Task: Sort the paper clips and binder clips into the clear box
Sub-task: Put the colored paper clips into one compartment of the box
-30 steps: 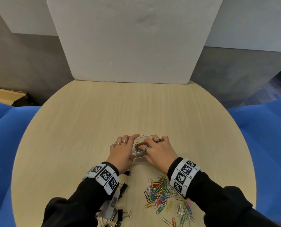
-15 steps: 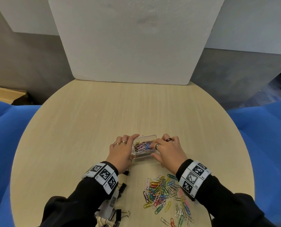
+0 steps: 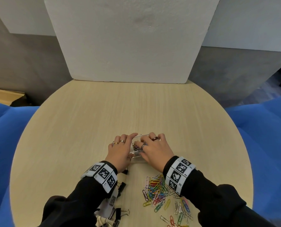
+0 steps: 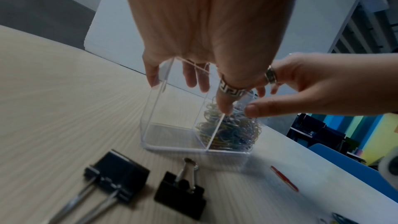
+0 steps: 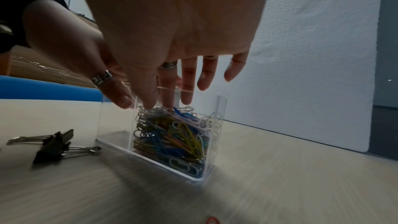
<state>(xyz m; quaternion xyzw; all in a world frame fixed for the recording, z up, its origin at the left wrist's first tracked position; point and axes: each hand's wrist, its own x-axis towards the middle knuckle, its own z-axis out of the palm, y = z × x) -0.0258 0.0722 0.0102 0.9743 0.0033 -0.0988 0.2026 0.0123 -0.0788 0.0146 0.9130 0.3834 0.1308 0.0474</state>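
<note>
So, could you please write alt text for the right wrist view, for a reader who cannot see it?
The right hand presses its fingertips onto colourful paper clips filling one compartment of a clear box on a wooden table. The left hand holds the box at the other compartment, which looks empty. Black binder clips lie beside the box.

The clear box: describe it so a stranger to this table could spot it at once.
On the round wooden table, look between the left hand and right hand, just beyond the loose paper clips. The clear box stands there, see-through and split by a divider: one side packed with coloured clips, the other bare.
</note>
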